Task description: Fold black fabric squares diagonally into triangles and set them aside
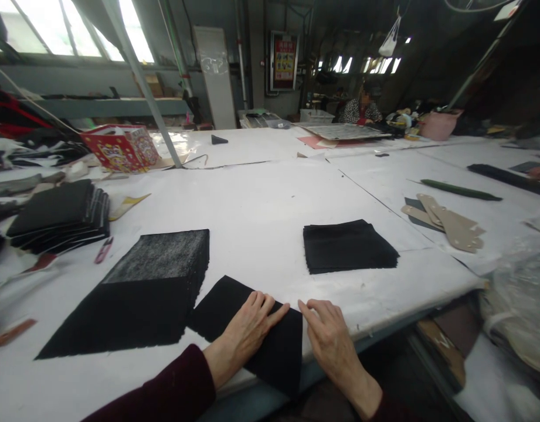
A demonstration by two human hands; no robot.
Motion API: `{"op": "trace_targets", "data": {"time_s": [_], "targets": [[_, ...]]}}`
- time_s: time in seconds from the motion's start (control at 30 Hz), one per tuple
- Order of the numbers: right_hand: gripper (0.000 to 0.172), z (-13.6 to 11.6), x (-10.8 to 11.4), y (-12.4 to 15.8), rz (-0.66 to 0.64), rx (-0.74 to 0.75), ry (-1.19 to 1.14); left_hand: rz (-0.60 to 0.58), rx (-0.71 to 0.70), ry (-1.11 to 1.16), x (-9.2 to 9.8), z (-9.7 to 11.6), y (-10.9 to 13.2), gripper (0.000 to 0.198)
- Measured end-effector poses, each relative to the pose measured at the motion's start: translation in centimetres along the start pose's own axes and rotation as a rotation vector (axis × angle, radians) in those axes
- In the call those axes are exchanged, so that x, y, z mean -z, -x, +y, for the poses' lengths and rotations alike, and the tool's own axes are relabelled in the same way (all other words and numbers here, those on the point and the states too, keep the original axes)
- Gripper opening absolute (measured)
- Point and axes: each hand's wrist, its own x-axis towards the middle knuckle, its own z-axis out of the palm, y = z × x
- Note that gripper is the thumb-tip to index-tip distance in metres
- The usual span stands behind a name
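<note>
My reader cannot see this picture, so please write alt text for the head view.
A person's left hand rests on a black fabric piece at the edge of a white tabletop, with the right hand near its corner. A larger black fabric stack, partly speckled grey, lies to the left; a smaller black stack lies beyond the right hand.

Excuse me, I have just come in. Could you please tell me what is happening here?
A person at a white table is handling a black sheet. The left hand lies on it; the right hand is at its corner, though contact there is hard to tell. The sheet overhangs the table's near edge. A larger black pile is to its left, and a smaller pile lies farther back, to the right.
</note>
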Motion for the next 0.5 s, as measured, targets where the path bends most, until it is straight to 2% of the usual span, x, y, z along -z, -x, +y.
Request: {"op": "trace_targets", "data": {"time_s": [0.1,0.23,0.37,0.43,0.5], "targets": [[0.037,-1.5,-1.3,-0.3,-0.035,0.006,0.04,-0.004,0.007,0.09,-0.3,-0.6,0.5,0.065],[0.035,-1.5,-1.5,0.2,-0.018,0.016,0.065,-0.016,0.062,0.257,-0.6,-3.2,1.7,0.063],[0.024,-1.1,-0.3,-0.9,-0.028,-0.034,-0.022,-0.042,0.193,0.388,-0.3,-6.4,1.7,0.032],[0.022,-1.4,-0.2,-2.2,-0.033,-0.071,-0.074,-0.056,0.246,0.431,0.0,-7.3,0.9,0.018],[0.029,-1.7,-1.0,-3.5,-0.029,-0.088,-0.115,-0.067,0.261,0.433,0.3,-7.4,0.1,0.014]]}}
